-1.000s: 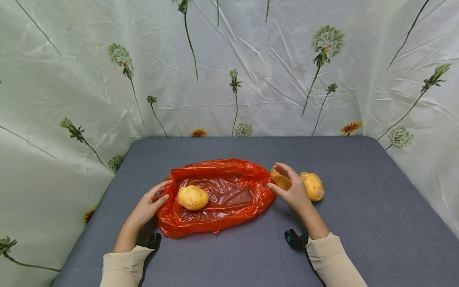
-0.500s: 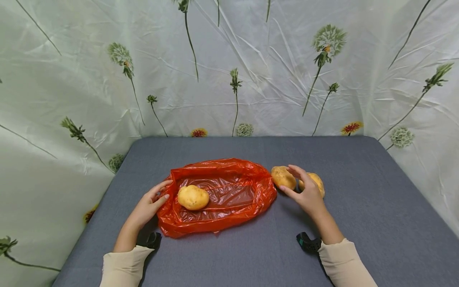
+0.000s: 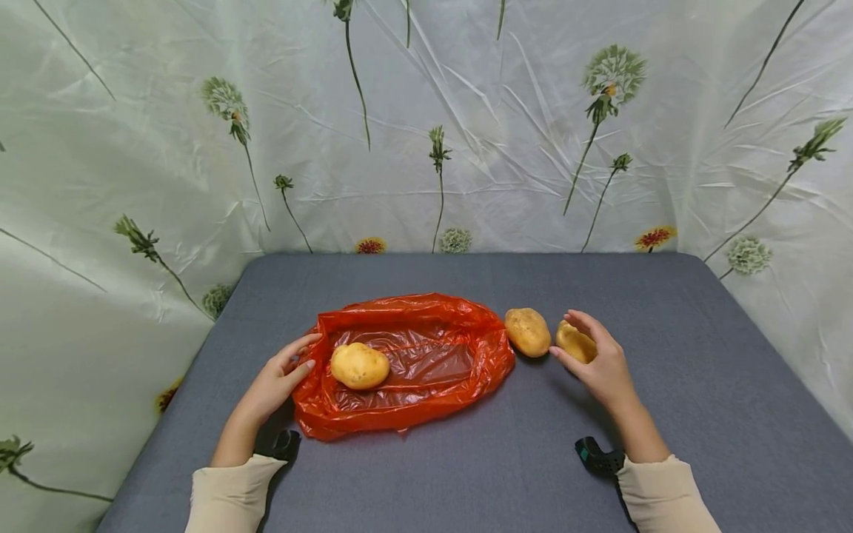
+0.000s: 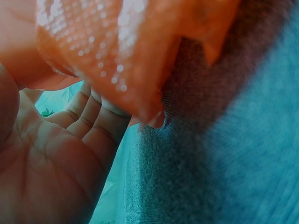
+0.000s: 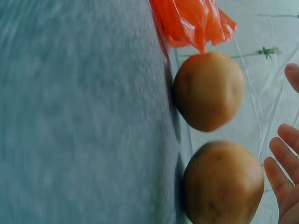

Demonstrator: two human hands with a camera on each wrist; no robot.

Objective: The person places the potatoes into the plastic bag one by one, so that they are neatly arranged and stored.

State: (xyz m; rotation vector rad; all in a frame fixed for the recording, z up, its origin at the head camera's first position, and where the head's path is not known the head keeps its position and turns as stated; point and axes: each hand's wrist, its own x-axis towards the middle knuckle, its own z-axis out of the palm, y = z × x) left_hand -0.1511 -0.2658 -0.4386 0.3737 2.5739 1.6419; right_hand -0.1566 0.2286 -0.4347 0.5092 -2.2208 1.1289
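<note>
A red plastic bag lies spread with its mouth gaping upward, and one potato rests inside at its left. My left hand is at the bag's left edge, thumb and fingers apart and touching the rim; in the left wrist view, the fingers of that hand reach behind the red plastic. Right of the bag lies a second potato. A third potato sits farther right, partly hidden by my right hand, whose thumb and fingers are spread above it; the right wrist view shows the fingers apart from the potatoes.
The table has a grey-blue cloth cover. Behind and around it hangs a pale curtain with printed flowers. A black wrist device sits below the right hand, another below the left.
My right hand has moved right, from the bag's right edge past the second potato to the third one. The left hand, the bag and the potatoes stay where they were.
</note>
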